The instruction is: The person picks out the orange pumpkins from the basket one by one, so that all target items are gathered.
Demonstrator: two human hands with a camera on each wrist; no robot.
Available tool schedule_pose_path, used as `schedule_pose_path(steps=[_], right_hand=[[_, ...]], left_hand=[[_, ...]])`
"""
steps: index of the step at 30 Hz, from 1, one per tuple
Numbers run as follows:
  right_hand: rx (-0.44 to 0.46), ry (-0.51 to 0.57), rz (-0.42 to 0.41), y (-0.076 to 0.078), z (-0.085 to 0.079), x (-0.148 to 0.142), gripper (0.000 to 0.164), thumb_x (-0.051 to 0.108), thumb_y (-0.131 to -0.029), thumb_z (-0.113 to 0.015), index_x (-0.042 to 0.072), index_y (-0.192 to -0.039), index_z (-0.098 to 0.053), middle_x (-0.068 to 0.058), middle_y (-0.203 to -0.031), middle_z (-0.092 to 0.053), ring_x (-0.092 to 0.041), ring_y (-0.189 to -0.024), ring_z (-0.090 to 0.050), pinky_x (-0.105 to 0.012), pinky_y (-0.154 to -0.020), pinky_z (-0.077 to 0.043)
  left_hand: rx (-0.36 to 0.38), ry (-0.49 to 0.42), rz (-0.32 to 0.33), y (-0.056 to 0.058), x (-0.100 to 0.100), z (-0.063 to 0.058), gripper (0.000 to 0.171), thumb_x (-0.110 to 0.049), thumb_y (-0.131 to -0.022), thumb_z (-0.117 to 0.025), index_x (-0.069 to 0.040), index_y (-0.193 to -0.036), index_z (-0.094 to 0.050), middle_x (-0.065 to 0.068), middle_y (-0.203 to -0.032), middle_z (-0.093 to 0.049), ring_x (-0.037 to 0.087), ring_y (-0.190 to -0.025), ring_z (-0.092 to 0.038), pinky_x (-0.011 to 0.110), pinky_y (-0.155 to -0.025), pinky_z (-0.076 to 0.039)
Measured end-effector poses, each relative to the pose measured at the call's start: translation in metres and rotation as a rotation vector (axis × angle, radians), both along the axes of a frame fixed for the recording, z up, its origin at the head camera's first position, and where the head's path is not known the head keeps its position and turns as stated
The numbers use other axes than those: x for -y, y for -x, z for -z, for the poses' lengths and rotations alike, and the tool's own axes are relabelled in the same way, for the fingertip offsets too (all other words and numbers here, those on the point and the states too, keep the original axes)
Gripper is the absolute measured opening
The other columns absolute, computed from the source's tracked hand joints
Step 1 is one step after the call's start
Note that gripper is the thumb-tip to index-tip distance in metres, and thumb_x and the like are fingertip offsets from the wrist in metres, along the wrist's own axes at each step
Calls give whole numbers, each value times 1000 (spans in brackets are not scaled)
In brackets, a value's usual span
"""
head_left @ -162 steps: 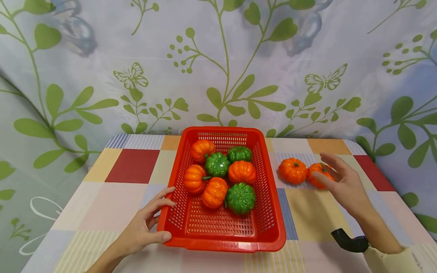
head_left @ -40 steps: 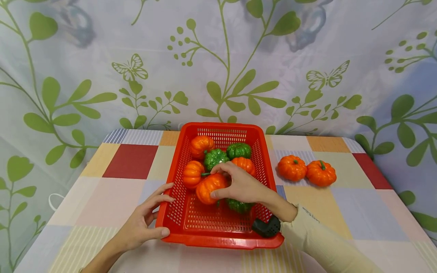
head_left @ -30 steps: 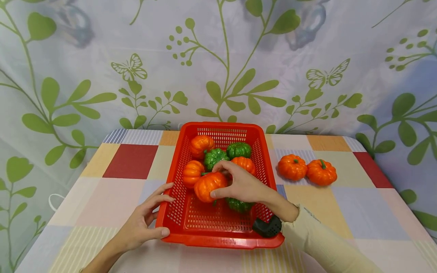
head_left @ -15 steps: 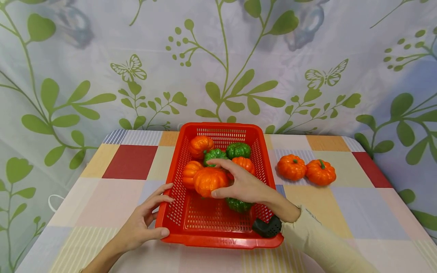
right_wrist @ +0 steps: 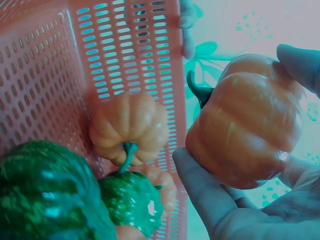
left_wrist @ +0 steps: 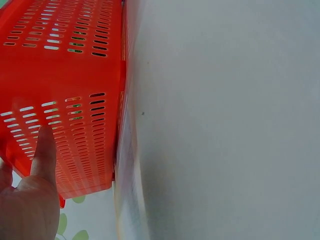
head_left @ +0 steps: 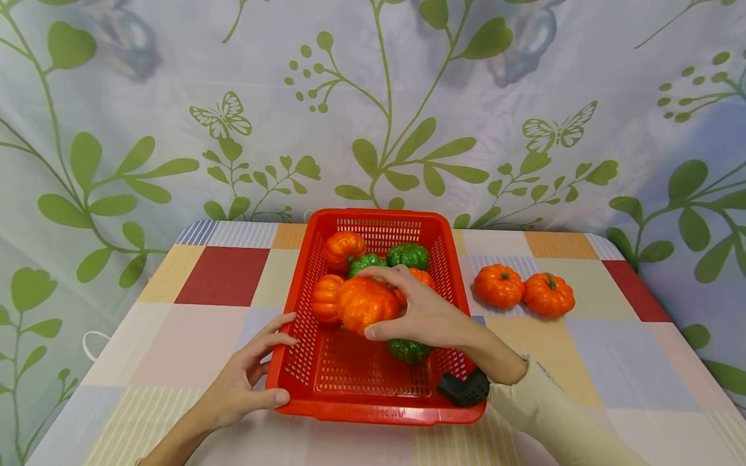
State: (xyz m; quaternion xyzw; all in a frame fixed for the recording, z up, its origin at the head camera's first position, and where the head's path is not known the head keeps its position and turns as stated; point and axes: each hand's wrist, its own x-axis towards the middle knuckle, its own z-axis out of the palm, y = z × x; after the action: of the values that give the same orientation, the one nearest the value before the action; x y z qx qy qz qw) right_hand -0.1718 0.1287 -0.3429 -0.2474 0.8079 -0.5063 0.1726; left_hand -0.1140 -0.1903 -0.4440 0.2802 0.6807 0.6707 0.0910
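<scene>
A red plastic basket [head_left: 373, 412] with perforated walls holds several small orange and green pumpkins. My right hand [head_left: 425, 314] grips an orange pumpkin [head_left: 367, 304] between thumb and fingers, raised above the basket's floor. In the right wrist view that pumpkin [right_wrist: 245, 120] shows its green stem pointing left. At the basket's left side my left hand [head_left: 245, 382] holds the rim, thumb at the near corner. The left wrist view shows one finger [left_wrist: 45, 155] lying along the outer wall. The right hand partly hides another orange pumpkin and a green pumpkin [head_left: 410, 350].
Two orange pumpkins [head_left: 498, 286] sit side by side on the table, right of the basket. A patchwork-patterned cloth [head_left: 221, 275] covers the table. Behind it hangs a leaf-printed curtain [head_left: 373, 97]. A black device [head_left: 464, 388] is strapped at the right wrist.
My right hand has come from the two pumpkins on the right into the basket and taken hold of an orange pumpkin. That pumpkin has turned and risen slightly. The left hand stays put.
</scene>
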Motion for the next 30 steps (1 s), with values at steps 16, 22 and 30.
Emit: schedule_pose_path(steps=[16,22,30], right_hand=[[14,99,0,-16,-14,-35,67,19,-82,-80,21,-138,-43,-8,-128,-52,-29,-112,-54,-41,-83,-56],[-40,86,23,-24,-14,-49,67,20,-84,-79,20,-141,-42,-5,-132,-52,-28,-115,-51,-41,-86,-56],[-79,54,40,-35,-12,-66,73,19,-86,-77,21,-148,-39,-1,-143,-42,-30,-119,-48,-40,-88,-54]], left_hand=[[-1,3,0,0,0,2,55,8,-80,-71,5,-130,-49,18,-159,-18,22,-135,-39,43,-88,-55],[-8,5,-1,0,0,2,55,8,-79,-71,5,-130,-49,17,-159,-18,21,-133,-40,43,-88,-55],[0,-1,2,0,1,2,55,8,-80,-71,5,-131,-49,16,-159,-18,21,-134,-39,44,-87,-55]])
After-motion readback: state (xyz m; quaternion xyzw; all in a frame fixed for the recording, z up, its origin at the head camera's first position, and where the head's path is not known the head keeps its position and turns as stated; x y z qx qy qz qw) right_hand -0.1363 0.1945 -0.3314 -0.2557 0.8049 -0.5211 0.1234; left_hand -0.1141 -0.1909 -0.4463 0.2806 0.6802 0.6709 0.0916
